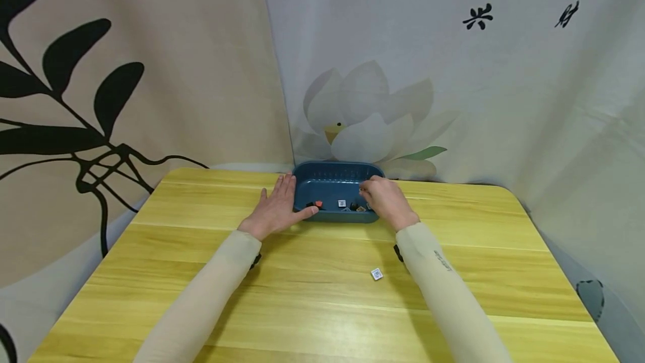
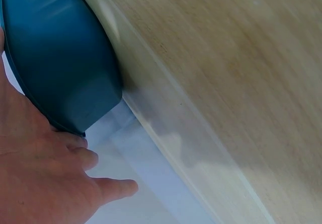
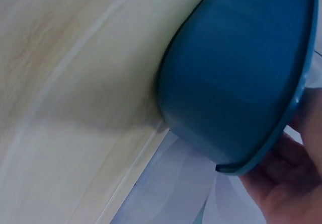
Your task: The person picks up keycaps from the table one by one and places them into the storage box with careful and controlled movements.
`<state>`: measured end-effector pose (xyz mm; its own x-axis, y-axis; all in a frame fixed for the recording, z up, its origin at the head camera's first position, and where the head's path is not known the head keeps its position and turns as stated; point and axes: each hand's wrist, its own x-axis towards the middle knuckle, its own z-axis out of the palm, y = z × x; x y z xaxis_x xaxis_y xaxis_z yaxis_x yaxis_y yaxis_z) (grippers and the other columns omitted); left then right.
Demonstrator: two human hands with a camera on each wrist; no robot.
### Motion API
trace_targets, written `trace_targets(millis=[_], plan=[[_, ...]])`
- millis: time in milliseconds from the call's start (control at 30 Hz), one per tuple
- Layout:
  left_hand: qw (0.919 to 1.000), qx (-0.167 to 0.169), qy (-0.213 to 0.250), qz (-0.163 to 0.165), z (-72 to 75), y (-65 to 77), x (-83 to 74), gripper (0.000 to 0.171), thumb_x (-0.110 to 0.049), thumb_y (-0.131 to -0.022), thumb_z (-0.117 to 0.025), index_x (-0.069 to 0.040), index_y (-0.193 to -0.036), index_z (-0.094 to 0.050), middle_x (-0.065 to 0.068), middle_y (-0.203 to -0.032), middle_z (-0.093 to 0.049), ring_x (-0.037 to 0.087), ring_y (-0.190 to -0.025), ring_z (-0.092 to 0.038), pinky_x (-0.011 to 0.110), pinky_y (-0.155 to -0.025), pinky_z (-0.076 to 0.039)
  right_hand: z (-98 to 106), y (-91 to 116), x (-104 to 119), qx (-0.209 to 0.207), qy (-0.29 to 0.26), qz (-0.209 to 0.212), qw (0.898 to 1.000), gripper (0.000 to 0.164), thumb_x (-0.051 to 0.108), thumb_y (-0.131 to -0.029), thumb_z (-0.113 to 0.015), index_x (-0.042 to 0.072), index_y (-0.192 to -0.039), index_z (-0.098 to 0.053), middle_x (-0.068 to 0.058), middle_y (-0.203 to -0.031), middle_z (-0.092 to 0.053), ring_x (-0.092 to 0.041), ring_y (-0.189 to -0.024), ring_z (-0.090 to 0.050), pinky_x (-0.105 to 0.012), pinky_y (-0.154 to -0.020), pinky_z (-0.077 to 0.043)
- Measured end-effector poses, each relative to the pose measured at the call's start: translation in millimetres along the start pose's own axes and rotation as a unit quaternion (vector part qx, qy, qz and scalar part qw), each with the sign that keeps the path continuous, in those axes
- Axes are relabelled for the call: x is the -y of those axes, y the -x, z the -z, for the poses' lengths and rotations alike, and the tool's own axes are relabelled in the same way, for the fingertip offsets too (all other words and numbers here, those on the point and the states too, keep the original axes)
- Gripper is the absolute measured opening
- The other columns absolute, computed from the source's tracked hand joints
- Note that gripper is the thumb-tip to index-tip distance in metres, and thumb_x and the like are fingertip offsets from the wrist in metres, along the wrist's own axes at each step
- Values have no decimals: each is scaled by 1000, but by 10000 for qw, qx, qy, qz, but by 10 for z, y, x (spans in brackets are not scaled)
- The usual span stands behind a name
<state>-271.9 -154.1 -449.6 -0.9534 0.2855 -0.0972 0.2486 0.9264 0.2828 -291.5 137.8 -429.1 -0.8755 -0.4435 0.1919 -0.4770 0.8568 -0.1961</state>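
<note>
A blue plastic basin (image 1: 335,172) stands at the far edge of the table. My left hand (image 1: 274,209) lies along its left side with fingers spread and fairly straight, the thumb reaching over the near left corner. In the left wrist view, the left hand (image 2: 45,168) is right at the basin's rim (image 2: 30,100). My right hand (image 1: 387,200) reaches over the basin's right side with curled fingers, fingertips inside; I cannot tell whether they pinch something. Inside lie a white square tile with a printed code (image 1: 342,203), a red piece (image 1: 318,204) and several small dark pieces.
Another small white coded tile (image 1: 377,274) lies on the wooden table (image 1: 312,296), nearer to me and between the forearms. Right behind the basin hangs a printed cloth curtain (image 1: 211,71) with leaves, a lotus and black characters.
</note>
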Motion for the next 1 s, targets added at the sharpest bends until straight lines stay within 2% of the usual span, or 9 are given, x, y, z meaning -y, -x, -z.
trace_targets(millis=[100,233,367,500,800,1000], plan=[[10000,50,20,27,-2,-6,-13,122,-90,-88,-36,-2,-165,-2,15,-174,3,31,-159,4,67,-122,-7,5,-9,5,114,119,29,9999,21,16,-102,-69,5,-117,-79,-10,-100,-71,-25,-88,-67,-39,-79,-58],[9999,79,74,26,3,-12,-21,122,-90,-88,-37,-2,-165,-1,15,-174,3,31,-159,4,67,-122,-6,27,11,13,172,59,-103,9998,29,21,-102,-69,5,-125,-75,-13,-112,-71,-29,-100,-69,-42,-88,-57],[10000,63,40,-6,1,-20,-12,122,-90,-88,-35,-2,-165,-1,14,-174,4,31,-159,3,68,-121,-8,65,78,7,-10,-171,-259,9995,33,24,-103,-67,5,-129,-73,-15,-122,-69,-31,-109,-68,-46,-94,-56],[10000,75,39,-6,-6,-22,0,122,-91,-88,-34,-2,-165,0,14,-174,4,31,-159,3,68,-121,-8,123,189,1,-267,-290,-216,9990,34,27,-104,-66,5,-130,-73,-16,-127,-68,-33,-114,-67,-49,-96,-55],[9999,58,79,21,23,-27,-11,120,-87,-90,-40,-2,-165,0,15,-173,4,32,-159,4,69,-121,-7,259,566,91,-708,-265,339,9966,35,31,-103,-67,8,-128,-74,-12,-129,-69,-32,-117,-66,-50,-98,-54],[9999,-1,120,-9,1,2,-14,119,-86,-91,-42,-1,-165,-2,16,-173,3,33,-159,2,70,-120,-10,241,875,165,-596,-202,798,9948,34,32,-101,-71,8,-125,-75,-11,-126,-70,-30,-115,-67,-49,-96,-55]])
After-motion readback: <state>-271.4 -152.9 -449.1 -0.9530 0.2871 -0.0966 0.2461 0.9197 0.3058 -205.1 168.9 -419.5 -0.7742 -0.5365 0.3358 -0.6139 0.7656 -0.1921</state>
